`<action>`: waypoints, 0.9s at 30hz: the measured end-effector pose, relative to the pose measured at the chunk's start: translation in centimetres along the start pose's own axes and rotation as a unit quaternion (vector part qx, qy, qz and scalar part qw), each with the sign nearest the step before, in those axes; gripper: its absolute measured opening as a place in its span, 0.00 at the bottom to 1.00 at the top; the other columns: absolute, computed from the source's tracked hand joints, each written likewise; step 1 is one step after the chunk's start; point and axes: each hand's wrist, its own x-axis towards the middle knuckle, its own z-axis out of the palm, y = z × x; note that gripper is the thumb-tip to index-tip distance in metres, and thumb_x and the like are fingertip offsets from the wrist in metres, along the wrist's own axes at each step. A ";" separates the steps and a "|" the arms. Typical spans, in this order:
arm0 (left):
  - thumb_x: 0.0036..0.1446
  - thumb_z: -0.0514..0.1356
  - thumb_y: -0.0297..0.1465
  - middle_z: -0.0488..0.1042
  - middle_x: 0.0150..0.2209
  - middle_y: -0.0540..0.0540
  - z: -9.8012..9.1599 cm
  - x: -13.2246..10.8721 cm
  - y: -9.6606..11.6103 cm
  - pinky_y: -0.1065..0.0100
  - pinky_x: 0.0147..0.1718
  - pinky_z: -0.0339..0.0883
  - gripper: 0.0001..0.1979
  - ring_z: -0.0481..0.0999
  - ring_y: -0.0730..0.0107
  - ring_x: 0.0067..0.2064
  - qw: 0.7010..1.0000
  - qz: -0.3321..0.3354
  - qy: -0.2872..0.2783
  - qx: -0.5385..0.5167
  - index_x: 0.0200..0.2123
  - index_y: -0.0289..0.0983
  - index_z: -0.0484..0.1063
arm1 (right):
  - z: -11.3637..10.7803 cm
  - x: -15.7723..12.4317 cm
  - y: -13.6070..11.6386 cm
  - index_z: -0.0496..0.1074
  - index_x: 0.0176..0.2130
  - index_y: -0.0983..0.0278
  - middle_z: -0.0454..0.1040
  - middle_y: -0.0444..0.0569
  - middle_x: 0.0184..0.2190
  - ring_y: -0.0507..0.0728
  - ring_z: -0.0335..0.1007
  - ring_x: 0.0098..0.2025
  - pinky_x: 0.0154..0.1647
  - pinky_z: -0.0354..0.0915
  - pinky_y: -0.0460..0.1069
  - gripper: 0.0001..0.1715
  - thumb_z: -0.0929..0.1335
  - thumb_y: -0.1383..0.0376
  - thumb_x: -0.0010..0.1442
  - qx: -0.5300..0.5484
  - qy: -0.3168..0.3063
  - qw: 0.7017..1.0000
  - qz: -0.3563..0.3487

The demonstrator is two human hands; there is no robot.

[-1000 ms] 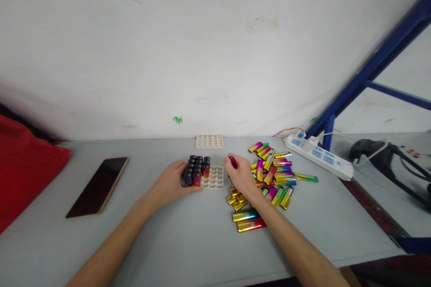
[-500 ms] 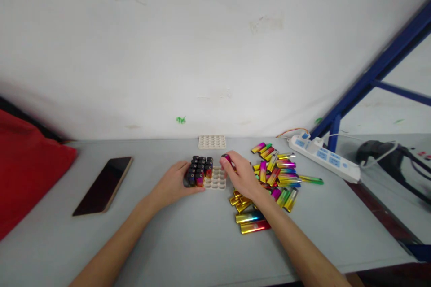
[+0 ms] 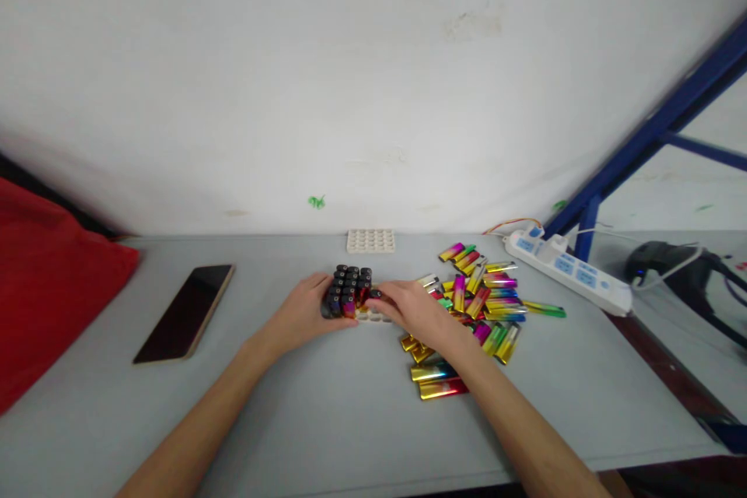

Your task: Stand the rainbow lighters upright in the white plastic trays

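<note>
Near the middle of the grey counter (image 3: 327,405) sits a white tray (image 3: 369,317) of round sockets. Its left part is filled with standing lighters (image 3: 348,288), packed upright with their dark caps up. The left hand (image 3: 303,313) lies flat on the counter at the tray's left and near side, its grip closed around that side of the tray and the block of lighters. It seems to be placed there to keep the light tray from sliding or tipping. The right hand (image 3: 415,311) reaches in from the right with a narrow grip pinching one dark-capped lighter (image 3: 374,295), which it holds right beside the filled rows and over the tray's open sockets. Whether the lighter's base is already seated cannot be told. Just right of that hand, a heap of loose lighters (image 3: 487,297) in gold, pink and green lies on its sides, within easy reach. A second, empty tray (image 3: 370,240) rests at the counter's far edge by the wall. A phone (image 3: 185,311) lies face up towards the left, a red cloth (image 3: 47,280) covers the left end, and a power strip (image 3: 569,276) runs along the far right.
</note>
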 end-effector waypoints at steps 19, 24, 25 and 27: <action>0.49 0.73 0.57 0.82 0.55 0.35 -0.1 0.1 0.0 0.43 0.61 0.73 0.35 0.80 0.38 0.58 1.000 -0.018 -0.002 0.010 0.53 0.40 0.79 | -3.7 -1.9 6.2 0.81 0.50 0.66 0.81 0.58 0.48 0.63 0.76 0.53 0.57 0.66 0.55 0.10 0.71 0.64 0.72 -0.071 0.050 0.994 0.069; 0.49 0.73 0.57 0.83 0.53 0.37 0.0 0.2 -0.1 0.43 0.60 0.74 0.34 0.81 0.39 0.56 1.000 -0.018 -0.003 0.011 0.52 0.41 0.79 | -4.4 -3.3 9.4 0.83 0.47 0.63 0.82 0.53 0.42 0.62 0.77 0.46 0.50 0.69 0.53 0.08 0.71 0.65 0.71 -0.022 -0.028 0.996 0.087; 0.48 0.73 0.56 0.83 0.53 0.37 0.1 0.1 -0.2 0.43 0.60 0.74 0.34 0.81 0.39 0.56 1.000 -0.020 0.002 0.010 0.52 0.41 0.79 | -4.3 -3.3 9.5 0.83 0.47 0.63 0.82 0.52 0.41 0.61 0.77 0.45 0.49 0.69 0.53 0.08 0.71 0.65 0.71 -0.019 -0.027 0.996 0.088; 0.47 0.74 0.56 0.83 0.54 0.38 0.2 0.1 -0.2 0.43 0.60 0.74 0.35 0.80 0.38 0.57 1.000 -0.022 0.016 0.004 0.52 0.42 0.80 | -4.0 -3.2 9.4 0.83 0.46 0.63 0.80 0.52 0.40 0.61 0.76 0.44 0.49 0.69 0.53 0.08 0.71 0.64 0.71 -0.010 -0.014 0.996 0.084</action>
